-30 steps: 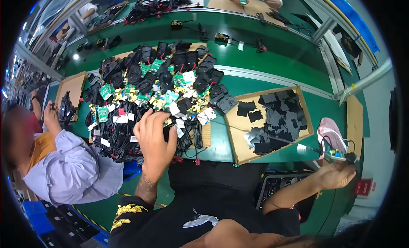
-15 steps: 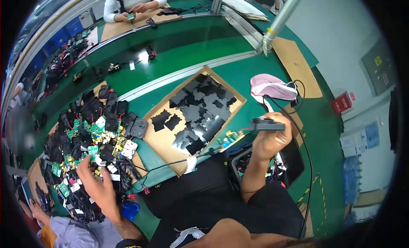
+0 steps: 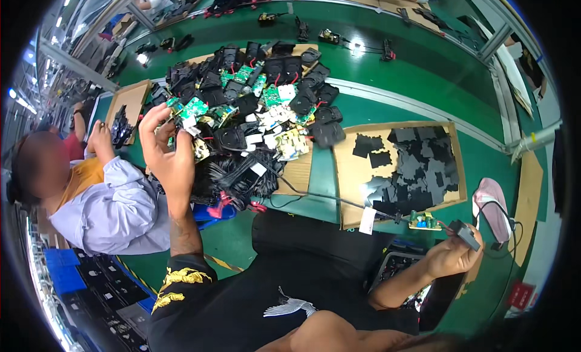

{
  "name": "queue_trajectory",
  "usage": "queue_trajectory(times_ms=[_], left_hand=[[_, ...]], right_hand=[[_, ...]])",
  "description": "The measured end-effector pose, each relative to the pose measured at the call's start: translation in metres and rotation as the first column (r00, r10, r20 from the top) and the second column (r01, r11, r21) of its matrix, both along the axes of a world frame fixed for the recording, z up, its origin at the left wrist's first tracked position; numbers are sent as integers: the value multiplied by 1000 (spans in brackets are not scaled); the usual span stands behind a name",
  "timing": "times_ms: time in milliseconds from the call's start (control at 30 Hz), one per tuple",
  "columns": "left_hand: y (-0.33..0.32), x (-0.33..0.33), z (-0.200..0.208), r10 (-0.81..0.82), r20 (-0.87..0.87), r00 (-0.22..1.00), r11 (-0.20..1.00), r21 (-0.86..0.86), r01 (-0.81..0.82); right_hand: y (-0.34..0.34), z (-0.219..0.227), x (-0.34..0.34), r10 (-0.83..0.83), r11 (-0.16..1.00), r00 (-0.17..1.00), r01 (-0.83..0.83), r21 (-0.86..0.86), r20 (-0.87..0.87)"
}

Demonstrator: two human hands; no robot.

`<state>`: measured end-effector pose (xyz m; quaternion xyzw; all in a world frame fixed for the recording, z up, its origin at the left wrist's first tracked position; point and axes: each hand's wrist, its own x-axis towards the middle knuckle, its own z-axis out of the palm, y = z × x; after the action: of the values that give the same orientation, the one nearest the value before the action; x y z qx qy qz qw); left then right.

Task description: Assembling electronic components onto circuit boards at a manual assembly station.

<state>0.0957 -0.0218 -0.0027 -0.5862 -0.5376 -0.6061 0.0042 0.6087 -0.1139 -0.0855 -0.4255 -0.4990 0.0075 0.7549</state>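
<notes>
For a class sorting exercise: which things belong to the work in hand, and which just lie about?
Seemingly in use:
black housing, in the right hand
circuit board wired to it
boards-and-housings pile near the left hand

Seemingly lying about:
pink fabric item
cardboard sheet at right

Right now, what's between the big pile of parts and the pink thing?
Mostly a cardboard tray with black sheets in it, and some green table, in the head view.

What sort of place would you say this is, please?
Probably an electronics assembly workshop: heaped circuit boards and black casings, a cardboard tray of black cut sheets, and a co-worker alongside.
</notes>
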Motion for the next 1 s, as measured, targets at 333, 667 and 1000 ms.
queue_trajectory(times_ms=[333,667,1000], left_hand=[[33,-36,13,-234,214,948,969,-24,244],[59,-40,25,-359,341,869,921,-24,390],[47,-16,25,-131,-195,972,893,-450,31]], right_hand=[[0,11,-19,-46,989,986,23,-147,-160],[1,9,-16,-5,987,993,-14,-162,-114],[2,11,-21,-33,988,991,12,-157,-130]])
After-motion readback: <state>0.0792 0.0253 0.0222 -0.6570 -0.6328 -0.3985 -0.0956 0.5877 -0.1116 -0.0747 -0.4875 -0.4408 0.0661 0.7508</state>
